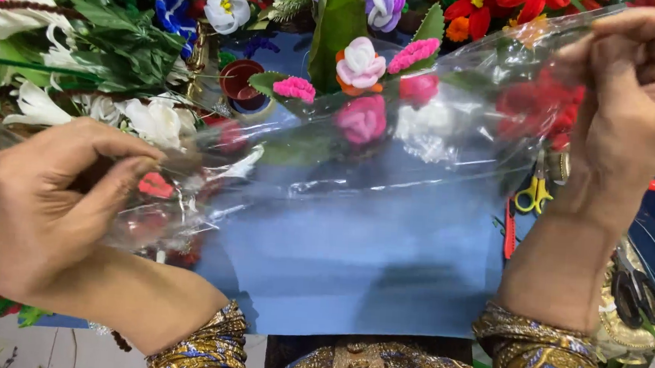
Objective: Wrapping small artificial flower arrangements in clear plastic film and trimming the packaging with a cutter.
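A clear plastic sheet [390,146] is stretched between both hands above a blue paper sheet [353,261]. My left hand [49,205] pinches the sheet's bunched left end at the lower left. Up at the right, my right hand [628,96] grips the other end higher, so the film slants upward to the right. Through the film I see blurred pink and red artificial flowers [362,118]. Gold and blue patterned sleeves cover both my wrists.
Artificial flowers in white [157,120], purple [382,2] and red [478,7] crowd the back and left. A small dark red cup [240,80] stands among them. Yellow-handled scissors [535,193] and black-handled scissors [628,289] lie at the right, near a gold tray.
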